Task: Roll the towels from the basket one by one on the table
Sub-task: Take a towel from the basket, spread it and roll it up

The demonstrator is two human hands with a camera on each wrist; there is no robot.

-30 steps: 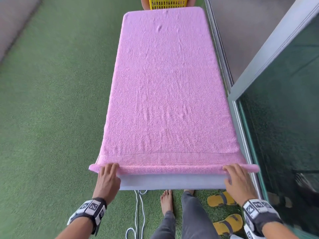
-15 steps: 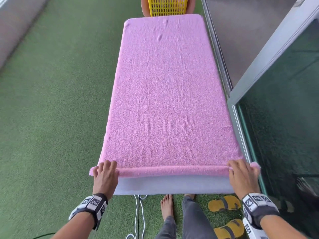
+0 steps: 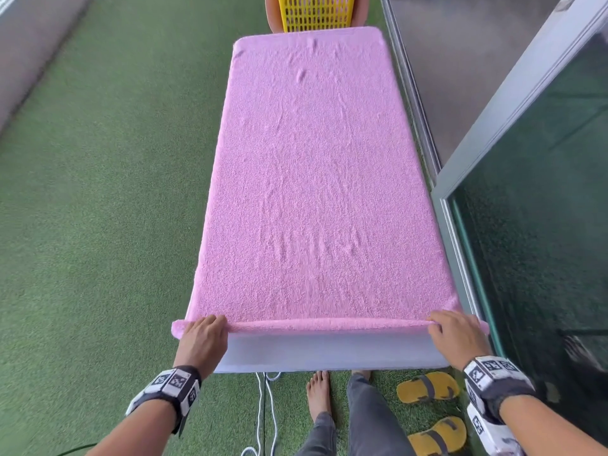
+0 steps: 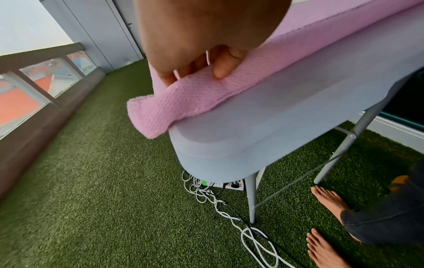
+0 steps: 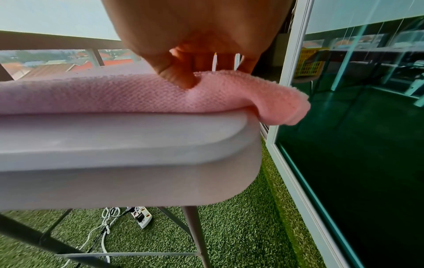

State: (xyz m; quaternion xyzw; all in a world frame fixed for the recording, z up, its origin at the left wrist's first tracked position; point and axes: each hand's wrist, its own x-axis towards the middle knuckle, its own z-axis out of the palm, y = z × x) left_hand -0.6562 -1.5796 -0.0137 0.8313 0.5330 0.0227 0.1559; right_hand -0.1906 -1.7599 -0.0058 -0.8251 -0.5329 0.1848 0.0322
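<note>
A pink towel [image 3: 322, 179] lies spread flat along the whole grey table [image 3: 329, 352], its near end turned into a thin roll [image 3: 329, 324]. My left hand [image 3: 205, 334] grips the roll's left end, fingers curled over it and thumb against its near side [image 4: 220, 67]. My right hand [image 3: 455, 330] grips the right end the same way, thumb pressed into the roll [image 5: 183, 78]. Both roll ends [image 4: 151, 116] [image 5: 282, 108] overhang the table's sides. The yellow basket [image 3: 316, 11] stands on an orange chair beyond the table's far end.
Green artificial turf [image 3: 98, 225] surrounds the table. A glass wall with a metal frame [image 3: 493, 143] runs close along the right side. White cables [image 4: 229, 214] and a power strip [image 5: 142, 215] lie under the table. My bare feet [image 3: 317, 396] and yellow sandals [image 3: 427, 386] are near its front edge.
Both hands have rolled the towel's near edge forward, away from me. The roll has thickened slightly and more bare table shows in front of it.
</note>
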